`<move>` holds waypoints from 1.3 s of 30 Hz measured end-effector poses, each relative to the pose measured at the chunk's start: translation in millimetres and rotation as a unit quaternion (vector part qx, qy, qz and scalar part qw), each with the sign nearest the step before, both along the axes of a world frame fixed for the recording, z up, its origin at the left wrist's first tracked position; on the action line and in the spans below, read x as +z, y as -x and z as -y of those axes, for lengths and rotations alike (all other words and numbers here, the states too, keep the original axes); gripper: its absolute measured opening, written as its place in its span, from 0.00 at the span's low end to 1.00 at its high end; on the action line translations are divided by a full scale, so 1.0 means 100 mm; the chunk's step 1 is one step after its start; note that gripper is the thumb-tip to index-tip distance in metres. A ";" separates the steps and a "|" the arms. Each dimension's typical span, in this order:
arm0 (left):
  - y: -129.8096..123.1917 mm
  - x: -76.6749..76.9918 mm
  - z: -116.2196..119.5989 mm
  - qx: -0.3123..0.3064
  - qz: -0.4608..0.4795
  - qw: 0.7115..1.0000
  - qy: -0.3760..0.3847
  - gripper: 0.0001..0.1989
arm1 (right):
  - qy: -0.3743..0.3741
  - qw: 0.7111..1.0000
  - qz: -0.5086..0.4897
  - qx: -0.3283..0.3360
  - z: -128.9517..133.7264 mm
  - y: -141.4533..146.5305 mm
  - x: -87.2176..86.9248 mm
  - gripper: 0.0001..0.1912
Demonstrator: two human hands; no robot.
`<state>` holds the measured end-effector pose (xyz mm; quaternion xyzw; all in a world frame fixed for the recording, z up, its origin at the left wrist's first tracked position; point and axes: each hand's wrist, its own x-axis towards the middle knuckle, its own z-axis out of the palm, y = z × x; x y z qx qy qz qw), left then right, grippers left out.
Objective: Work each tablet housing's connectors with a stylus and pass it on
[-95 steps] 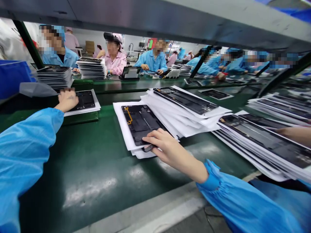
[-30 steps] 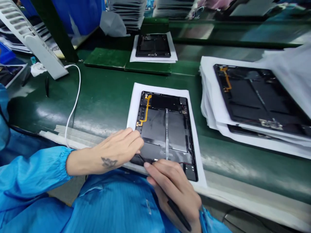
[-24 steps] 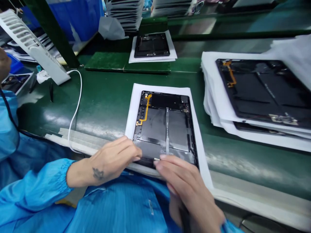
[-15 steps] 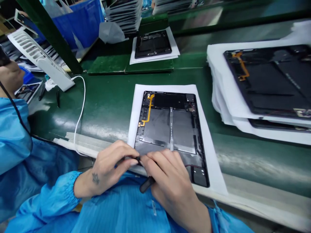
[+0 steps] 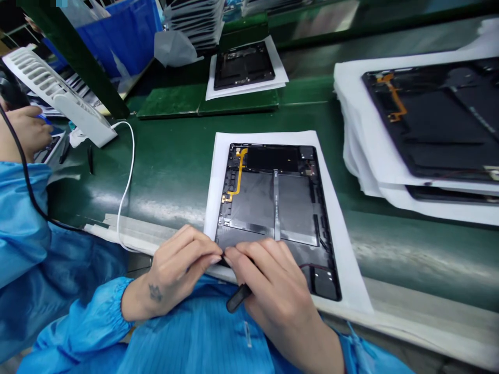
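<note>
**Left hand:** curling over the near edge of the open tablet housing, fingertips meeting the other hand; any pinch on a part not showing from this view.

**Right hand:** clamping a black-handled tool against the palm, handle poking out toward the body, tip hidden under the fingers.

**Hands together:** touching at the fingertips, both working one spot along the near edge of the housing.

**Housing:** lying flat on a white paper sheet, long side running near to far, sitting roughly mid-sheet, an orange flex cable running along its left side.

**Good practice, as judged:** keeping the fingertips low and the pressure light, holding the tool tip away from the orange flex cable and the grey panels, steadying the sheet against sliding.

**Near edge:** sheet reaching the pale rim of the green conveyor belt, leaving little room for the wrists on that side.

**Left room:** green belt stretching to a white cable, a loose run lying near the left wrist.

**Right room:** green strip separating the sheet from a paper-interleaved tablet stack.

**Far side:** another tablet resting on paper, well apart from the hands.
</note>
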<state>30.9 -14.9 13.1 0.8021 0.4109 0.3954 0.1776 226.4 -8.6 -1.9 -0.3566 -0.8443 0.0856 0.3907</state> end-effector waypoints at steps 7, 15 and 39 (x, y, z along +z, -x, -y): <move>0.09 0.00 -0.06 -0.005 -0.109 0.994 -0.002 0.05 | -0.015 0.998 0.045 0.046 0.00 -0.09 -0.03 0.20; 0.17 -0.04 -0.02 -0.044 -0.166 0.983 -0.065 0.10 | -0.023 0.996 0.072 0.056 -0.01 -0.08 0.02 0.20; 0.19 0.08 0.07 -0.083 -0.385 0.881 -0.260 0.12 | -0.054 0.988 0.144 -0.014 -0.07 -0.18 0.21 0.31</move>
